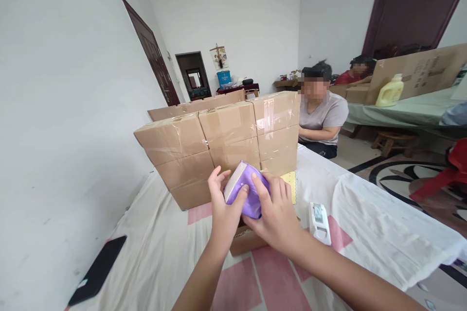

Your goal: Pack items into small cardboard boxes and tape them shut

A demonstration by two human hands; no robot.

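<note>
My left hand (223, 213) and my right hand (276, 214) both grip a purple soft package (245, 190) held at the middle of the table. The left fingers curl round its left end; the right fingers press over its top and right side. Under my hands sits a small cardboard box (245, 240), mostly hidden by them. A yellow pad (291, 183) lies just behind my right hand.
Stacked taped cartons (222, 143) form a wall across the table behind my hands. A white handheld device (318, 222) lies to the right, a black phone (98, 269) at front left. A seated person (321, 114) works beyond the cartons; another sits further back.
</note>
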